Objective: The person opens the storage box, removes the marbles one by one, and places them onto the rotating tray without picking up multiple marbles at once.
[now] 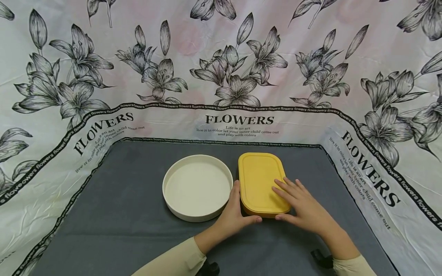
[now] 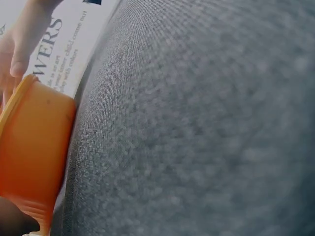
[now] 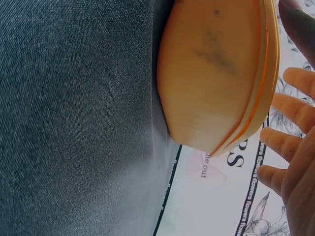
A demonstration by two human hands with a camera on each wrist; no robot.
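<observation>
A yellow lidded food container (image 1: 261,184) lies flat on the grey cloth, its rounded lid on. To its left is a shallow round cream dish (image 1: 197,188) with a raised rim. My left hand (image 1: 230,216) lies between dish and container, fingers along the container's left side, thumb by its front edge. Over the container's right part, my right hand (image 1: 307,211) spreads its fingers, with the thumb near the front right corner. In the right wrist view, the container's side (image 3: 211,73) has a dark smudge, and the fingers (image 3: 290,110) are extended. Exact contact is hard to tell.
A grey cloth panel (image 1: 114,214) covers the work surface, bordered by white fabric with black lettering (image 1: 239,119) and printed lilies (image 1: 238,76). Dark wrist-worn pieces (image 1: 322,259) show by both sleeves. Slight wrinkles run across the cloth.
</observation>
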